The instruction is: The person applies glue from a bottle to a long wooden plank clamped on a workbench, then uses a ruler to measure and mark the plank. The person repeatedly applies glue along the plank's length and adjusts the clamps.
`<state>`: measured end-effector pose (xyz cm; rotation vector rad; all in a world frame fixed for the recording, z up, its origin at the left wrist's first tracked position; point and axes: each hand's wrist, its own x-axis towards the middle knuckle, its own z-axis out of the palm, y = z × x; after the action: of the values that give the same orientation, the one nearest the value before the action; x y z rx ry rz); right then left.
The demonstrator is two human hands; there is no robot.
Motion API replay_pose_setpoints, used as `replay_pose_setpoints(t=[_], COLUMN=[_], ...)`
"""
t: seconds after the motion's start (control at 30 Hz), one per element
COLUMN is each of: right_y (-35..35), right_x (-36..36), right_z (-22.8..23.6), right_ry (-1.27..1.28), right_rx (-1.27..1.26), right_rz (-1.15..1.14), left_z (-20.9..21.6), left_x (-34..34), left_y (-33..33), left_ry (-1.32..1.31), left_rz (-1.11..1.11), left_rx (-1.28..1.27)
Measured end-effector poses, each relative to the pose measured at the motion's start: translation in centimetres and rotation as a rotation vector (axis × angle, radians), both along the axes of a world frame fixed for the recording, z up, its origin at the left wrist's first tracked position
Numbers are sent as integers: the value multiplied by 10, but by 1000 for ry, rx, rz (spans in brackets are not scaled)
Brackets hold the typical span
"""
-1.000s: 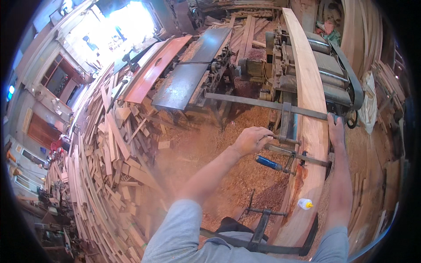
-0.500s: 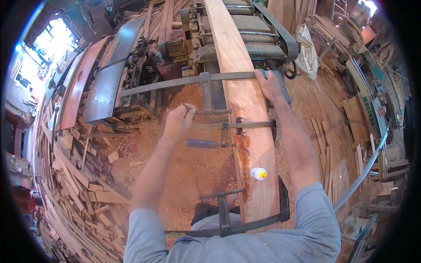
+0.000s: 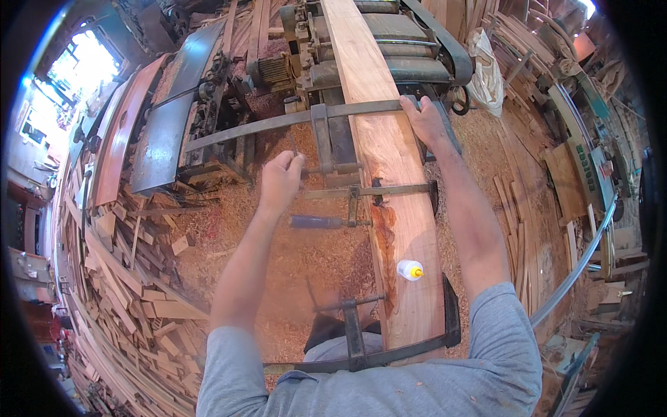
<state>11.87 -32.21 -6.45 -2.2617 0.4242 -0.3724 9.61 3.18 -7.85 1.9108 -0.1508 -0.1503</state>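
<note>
A long wooden plank (image 3: 415, 309) runs away from my body, with a dark reddish-brown streak along its left edge. Across it at the far end lies a steel bar clamp (image 3: 240, 130). My left hand (image 3: 281, 182) is closed at that clamp's screw, fingers around its thin cross handle. My right hand (image 3: 425, 126) grips the clamp's other end at the plank's right edge. Closer in, a second clamp (image 3: 406, 188) with a blue handle spans the plank, and a third clamp (image 3: 356, 337) crosses it near my waist. A white glue bottle with a yellow cap (image 3: 410, 270) rests on the plank.
Ahead, a machine with rollers (image 3: 379, 73) stands under the plank's far part. At left are a machine with a flat metal table (image 3: 161, 154) and a heap of wood offcuts (image 3: 132, 278). Sawdust (image 3: 229, 243) covers the floor. Wood strips (image 3: 515, 229) lie at right.
My left hand has shifted slightly up, and the screw's cross handle now points upward out of it. My right hand keeps its grip on the clamp. The view has moved a little.
</note>
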Motion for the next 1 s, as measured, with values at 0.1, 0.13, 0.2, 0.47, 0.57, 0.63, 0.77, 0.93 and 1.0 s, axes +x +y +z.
replay_pose_setpoints(t=[0.1,0.13,0.2,0.47,0.57,0.63,0.77,0.93,1.0], right_y=[0,0,1,-3,-4,-6,-3,-3,-2], right_x=[-1,1,3,9,10,10,9,11,17], right_z=[5,4,1,6,2,-1,3,4,12], right_ry=[20,9,-13,16,15,4,16,26,98], right_rx=[2,-8,-27,-7,-42,-55,-42,-62,-38], right_rz=[13,6,-6,38,11,-2,14,13,50], left_z=[-2,-6,-17,-27,-28,-22,-15,-2,-3], left_x=[-1,1,5,8,5,5,16,25,29], left_y=[-3,-3,-2,-3,-6,-8,-3,-6,-3], left_ry=[-35,-53,-89,-192,-227,-183,-81,102,130], left_rz=[20,27,42,72,99,100,48,8,8], left_rx=[-5,-6,-6,8,16,22,82,78,84])
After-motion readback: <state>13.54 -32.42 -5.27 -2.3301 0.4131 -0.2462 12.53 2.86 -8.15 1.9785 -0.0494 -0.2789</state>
